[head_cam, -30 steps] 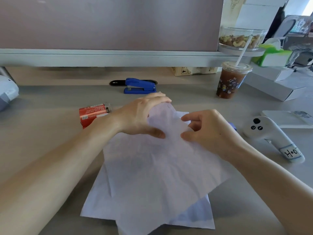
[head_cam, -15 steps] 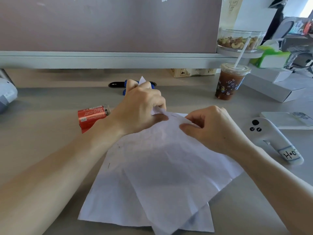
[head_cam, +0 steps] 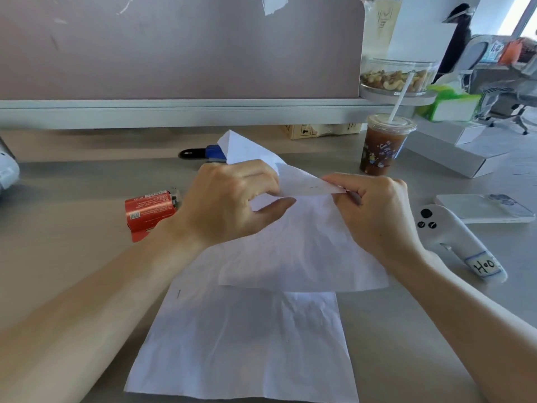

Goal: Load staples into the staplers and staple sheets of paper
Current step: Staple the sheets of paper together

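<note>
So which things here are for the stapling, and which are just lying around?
For the job: paper, stapler, red box (probably staples).
Just lying about: drink, nuts, controller, phone.

Raised sheet (head_cam: pixel 305 242) hides most of the blue stapler (head_cam: pixel 214 152).

One camera, worn on the person's head, wide-angle, looking forward and down across the worktop (head_cam: pixel 72 228). It's close in: left hand (head_cam: pixel 229 205) and right hand (head_cam: pixel 377 216) sit dead centre, and the partition (head_cam: pixel 174 53) closes the far side.
</note>
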Available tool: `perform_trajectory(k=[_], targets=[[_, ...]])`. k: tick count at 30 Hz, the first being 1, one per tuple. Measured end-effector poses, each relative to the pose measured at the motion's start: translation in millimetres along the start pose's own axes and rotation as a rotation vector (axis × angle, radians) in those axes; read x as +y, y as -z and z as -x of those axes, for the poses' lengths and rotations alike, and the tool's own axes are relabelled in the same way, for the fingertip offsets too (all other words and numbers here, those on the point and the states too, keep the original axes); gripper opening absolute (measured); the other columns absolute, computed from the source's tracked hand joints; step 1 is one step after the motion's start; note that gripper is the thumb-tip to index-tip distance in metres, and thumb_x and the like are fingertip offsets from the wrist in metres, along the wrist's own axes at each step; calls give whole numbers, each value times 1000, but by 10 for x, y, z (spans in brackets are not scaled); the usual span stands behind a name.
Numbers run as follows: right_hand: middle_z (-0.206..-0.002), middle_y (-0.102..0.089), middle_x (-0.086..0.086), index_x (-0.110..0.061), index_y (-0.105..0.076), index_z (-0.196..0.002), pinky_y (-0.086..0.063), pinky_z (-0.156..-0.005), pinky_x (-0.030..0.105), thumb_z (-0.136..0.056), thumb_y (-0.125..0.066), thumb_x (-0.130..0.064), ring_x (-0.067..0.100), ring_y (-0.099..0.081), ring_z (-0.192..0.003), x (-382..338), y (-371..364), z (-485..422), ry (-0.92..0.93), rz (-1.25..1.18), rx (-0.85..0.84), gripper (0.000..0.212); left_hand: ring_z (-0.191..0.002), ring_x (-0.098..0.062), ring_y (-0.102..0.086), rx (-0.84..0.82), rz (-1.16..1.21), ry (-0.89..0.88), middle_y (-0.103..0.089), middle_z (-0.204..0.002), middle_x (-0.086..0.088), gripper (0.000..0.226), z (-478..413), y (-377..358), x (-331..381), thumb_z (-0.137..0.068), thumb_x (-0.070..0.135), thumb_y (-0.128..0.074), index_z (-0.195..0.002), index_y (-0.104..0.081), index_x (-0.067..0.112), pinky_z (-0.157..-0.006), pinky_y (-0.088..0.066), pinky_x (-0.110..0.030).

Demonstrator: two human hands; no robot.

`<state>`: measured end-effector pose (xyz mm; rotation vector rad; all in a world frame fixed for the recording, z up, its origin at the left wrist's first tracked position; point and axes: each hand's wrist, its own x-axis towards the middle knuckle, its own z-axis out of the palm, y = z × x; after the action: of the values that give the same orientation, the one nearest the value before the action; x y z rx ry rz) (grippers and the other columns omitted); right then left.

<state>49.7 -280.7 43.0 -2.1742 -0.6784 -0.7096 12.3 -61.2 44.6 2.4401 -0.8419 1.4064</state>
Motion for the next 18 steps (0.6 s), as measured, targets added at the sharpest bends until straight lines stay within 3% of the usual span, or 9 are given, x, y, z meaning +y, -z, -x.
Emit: perform_trajectory(k=[2,4,7,11,12,13,15,17,18], targets=[[-52,-59,-6,-20,-80,-92,-39,-51,17,-80,-57,4,17,-52,-57,13,8,-11,-38,-55,10,35,-63,-20,-65,98,35,81,-70,-73,-2,29,-33,42,-20,-87,27,-69,-68,-68,6,-48,-47,-35],[-60,-69,-6,-23,-80,-91,-45,-53,21,-84,-58,-1,17,-58,-59,37,7,-32,-118,-129,-5,32,-65,-22,-58,214,65,182,-65,-74,-7,28,-54,88,-129,-87,24,-66,-71,-66,1,-56,-45,-33],[-54,-65,-13,-28,-79,-90,-43,-45,19,-88,-60,-7,9,-50,-47,93,-4,-63,-269,-245,-40,29,-70,-13,-47,289,145,448,-55,-92,-5,27,29,139,-317,-84,32,-64,-90,-60,6,-63,-37,-22],[-47,-55,-18,-27,-80,-92,-38,-48,15,-90,-60,-10,2,-43,-44,114,-6,-69,-369,-355,-99,27,-87,6,-56,125,540,988,-55,-116,5,44,191,38,-463,-81,51,-65,-112,-51,23,-77,-44,-8],[-51,-54,-14,-27,-81,-88,-38,-51,17,-90,-60,-10,5,-43,-49,121,-7,-70,-404,-401,-119,27,-92,7,-60,35,624,1086,-60,-116,5,51,206,6,-510,-77,52,-73,-114,-54,23,-86,-49,-14],[-58,-55,-5,-26,-80,-85,-38,-56,21,-89,-61,-11,10,-44,-55,130,-10,-71,-446,-450,-139,25,-99,-2,-65,-61,687,1163,-64,-117,3,64,223,-22,-559,-68,53,-80,-119,-56,21,-92,-53,-26],[-70,-56,7,-14,-77,-86,-39,-63,30,-86,-65,-17,17,-46,-65,144,-14,-77,-528,-517,-171,12,-102,-20,-69,-206,823,1305,-66,-119,-3,82,211,-32,-530,-57,43,-89,-128,-54,21,-87,-56,-40],[-72,-62,9,-5,-74,-86,-44,-64,32,-84,-68,-20,19,-53,-66,164,-15,-90,-612,-567,-174,17,-94,-20,-72,-230,922,1348,-68,-115,-4,75,208,-61,-487,-66,25,-86,-132,-50,20,-79,-58,-34],[-72,-68,6,-9,-77,-82,-50,-63,30,-85,-68,-18,17,-59,-63,171,-16,-100,-653,-603,-178,13,-87,-17,-73,-191,936,1335,-68,-112,-5,70,195,-79,-461,-72,16,-82,-133,-47,18,-72,-59,-30]])
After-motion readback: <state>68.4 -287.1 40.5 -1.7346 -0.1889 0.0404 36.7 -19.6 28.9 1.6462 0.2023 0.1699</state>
